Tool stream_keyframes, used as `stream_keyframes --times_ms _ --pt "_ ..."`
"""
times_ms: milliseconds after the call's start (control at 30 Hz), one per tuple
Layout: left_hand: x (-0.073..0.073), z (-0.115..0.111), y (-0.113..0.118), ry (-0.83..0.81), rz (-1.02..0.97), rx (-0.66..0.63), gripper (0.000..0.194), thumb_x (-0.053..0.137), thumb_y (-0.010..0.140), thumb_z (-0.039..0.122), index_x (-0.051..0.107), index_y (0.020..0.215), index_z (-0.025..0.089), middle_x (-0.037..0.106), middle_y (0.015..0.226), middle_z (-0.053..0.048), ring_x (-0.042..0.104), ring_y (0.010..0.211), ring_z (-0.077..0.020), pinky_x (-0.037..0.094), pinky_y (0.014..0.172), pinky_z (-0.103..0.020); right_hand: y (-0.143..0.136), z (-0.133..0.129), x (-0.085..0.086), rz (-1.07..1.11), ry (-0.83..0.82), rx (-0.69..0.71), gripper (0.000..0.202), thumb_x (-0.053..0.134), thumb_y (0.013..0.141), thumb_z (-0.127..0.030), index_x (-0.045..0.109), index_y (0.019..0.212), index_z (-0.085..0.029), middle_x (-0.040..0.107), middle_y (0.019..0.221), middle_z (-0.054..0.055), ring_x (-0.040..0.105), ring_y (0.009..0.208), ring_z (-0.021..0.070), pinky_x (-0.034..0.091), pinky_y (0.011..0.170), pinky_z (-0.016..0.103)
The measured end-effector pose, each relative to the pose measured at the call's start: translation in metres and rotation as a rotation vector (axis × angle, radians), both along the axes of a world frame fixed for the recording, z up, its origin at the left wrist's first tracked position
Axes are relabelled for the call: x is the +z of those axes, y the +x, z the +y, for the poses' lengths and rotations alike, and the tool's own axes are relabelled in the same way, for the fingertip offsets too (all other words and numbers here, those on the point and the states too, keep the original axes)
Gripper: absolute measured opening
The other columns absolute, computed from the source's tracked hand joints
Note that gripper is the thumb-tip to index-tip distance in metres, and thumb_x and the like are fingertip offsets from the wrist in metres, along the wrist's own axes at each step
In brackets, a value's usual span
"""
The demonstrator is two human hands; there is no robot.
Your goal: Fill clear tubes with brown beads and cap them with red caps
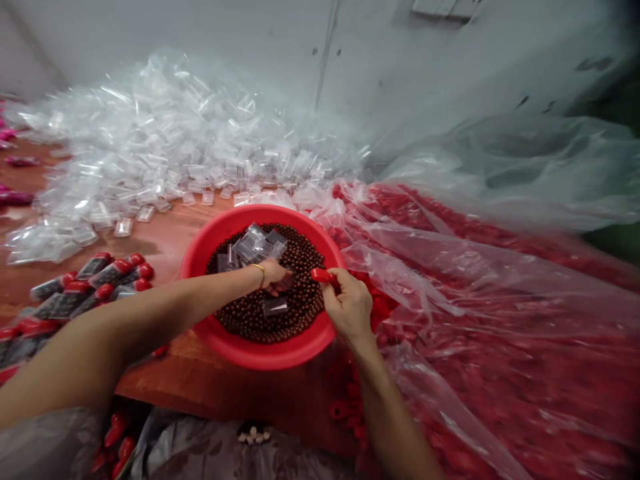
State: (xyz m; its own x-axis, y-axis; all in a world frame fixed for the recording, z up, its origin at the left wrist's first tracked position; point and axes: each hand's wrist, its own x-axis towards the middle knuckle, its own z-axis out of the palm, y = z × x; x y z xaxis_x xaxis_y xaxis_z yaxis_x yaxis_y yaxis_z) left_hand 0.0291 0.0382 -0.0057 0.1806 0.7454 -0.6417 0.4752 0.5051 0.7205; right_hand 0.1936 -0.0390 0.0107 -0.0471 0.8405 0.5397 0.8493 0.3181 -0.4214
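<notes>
A red plastic basin holds many round brown beads. Several small clear plastic cases lie on the beads, and one clear case rests just in front of my left hand. My left hand, a yellow bangle at its wrist, reaches down into the beads with its fingers curled together; what is between them, if anything, is hidden. At the basin's right rim my right hand pinches a small red plastic cap between thumb and fingers.
A large heap of clear plastic cases lies behind the basin. Filled cases with red caps are piled at left. Clear plastic sheeting partly covers many red pieces at right. A wall stands behind.
</notes>
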Motion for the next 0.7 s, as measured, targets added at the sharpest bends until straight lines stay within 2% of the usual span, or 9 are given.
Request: stream_keyframes --times_ms 133,200,267,400,467,533,600,700 --pt "-0.008 0.014 0.025 0.048 -0.054 0.113 0.009 0.055 0.082 0.018 0.057 0.080 0.010 0.051 0.049 0.002 0.052 0.045 -0.0104 0.049 0.050 -0.024 0.001 -0.001 -0.001 0.048 -0.020 -0.007 0.021 0.049 0.085 -0.032 0.064 0.087 -0.017 0.065 0.068 0.003 0.056 0.062 0.0169 0.038 0.062 0.028" --pt "-0.011 0.015 0.028 0.110 -0.100 0.154 0.011 0.055 0.082 0.017 0.056 0.092 0.011 0.053 0.055 0.003 0.052 0.046 -0.0087 0.048 0.051 -0.021 0.001 -0.002 -0.001 0.072 -0.036 -0.014 0.023 0.048 0.086 -0.034 0.064 0.089 -0.018 0.066 0.070 0.004 0.057 0.062 0.0171 0.039 0.063 0.028" --pt "-0.011 0.012 0.023 0.172 -0.151 0.172 0.016 0.056 0.081 0.015 0.055 0.097 0.012 0.056 0.062 0.003 0.052 0.048 -0.0068 0.048 0.053 -0.020 0.001 -0.002 -0.002 0.107 -0.053 -0.022 0.024 0.048 0.086 -0.036 0.064 0.092 -0.018 0.067 0.072 0.004 0.058 0.065 0.0177 0.041 0.064 0.029" --pt "-0.005 0.001 0.000 0.312 -0.242 0.172 0.016 0.065 0.073 0.010 0.060 0.088 0.014 0.062 0.076 0.002 0.055 0.064 -0.0060 0.049 0.069 -0.020 0.002 -0.002 -0.003 0.224 -0.089 -0.021 0.031 0.044 0.088 -0.041 0.061 0.101 -0.019 0.068 0.081 0.005 0.060 0.071 0.0190 0.044 0.067 0.030" --pt "0.001 -0.006 -0.012 0.388 -0.321 0.127 0.021 0.069 0.067 0.008 0.061 0.086 0.013 0.064 0.080 0.001 0.057 0.073 -0.0082 0.048 0.077 -0.022 0.003 -0.002 -0.003 0.250 -0.116 -0.028 0.032 0.043 0.088 -0.041 0.062 0.101 -0.019 0.069 0.079 0.005 0.061 0.070 0.0187 0.045 0.066 0.030" --pt "0.009 -0.015 -0.023 0.452 -0.444 0.020 0.025 0.071 0.066 0.012 0.061 0.089 0.013 0.066 0.083 -0.001 0.059 0.079 -0.0115 0.048 0.081 -0.026 0.002 -0.003 -0.002 0.265 -0.152 -0.024 0.030 0.047 0.086 -0.040 0.064 0.098 -0.020 0.068 0.075 0.004 0.060 0.067 0.0179 0.046 0.064 0.029" --pt "0.017 -0.027 -0.032 0.485 -0.542 -0.105 0.029 0.071 0.068 0.019 0.061 0.094 0.012 0.066 0.087 -0.003 0.059 0.083 -0.0140 0.048 0.081 -0.028 0.000 -0.003 0.002 0.328 -0.197 0.027 0.030 0.050 0.084 -0.040 0.065 0.101 -0.019 0.068 0.073 0.003 0.060 0.064 0.0168 0.047 0.062 0.028" --pt "0.030 -0.044 -0.042 0.502 -0.566 -0.231 0.029 0.068 0.072 0.024 0.059 0.098 0.013 0.065 0.094 -0.004 0.058 0.088 -0.0143 0.046 0.083 -0.027 -0.008 0.000 0.012 0.463 -0.251 0.141 0.034 0.049 0.084 -0.034 0.063 0.111 -0.020 0.069 0.075 0.002 0.061 0.061 0.0150 0.048 0.060 0.027"
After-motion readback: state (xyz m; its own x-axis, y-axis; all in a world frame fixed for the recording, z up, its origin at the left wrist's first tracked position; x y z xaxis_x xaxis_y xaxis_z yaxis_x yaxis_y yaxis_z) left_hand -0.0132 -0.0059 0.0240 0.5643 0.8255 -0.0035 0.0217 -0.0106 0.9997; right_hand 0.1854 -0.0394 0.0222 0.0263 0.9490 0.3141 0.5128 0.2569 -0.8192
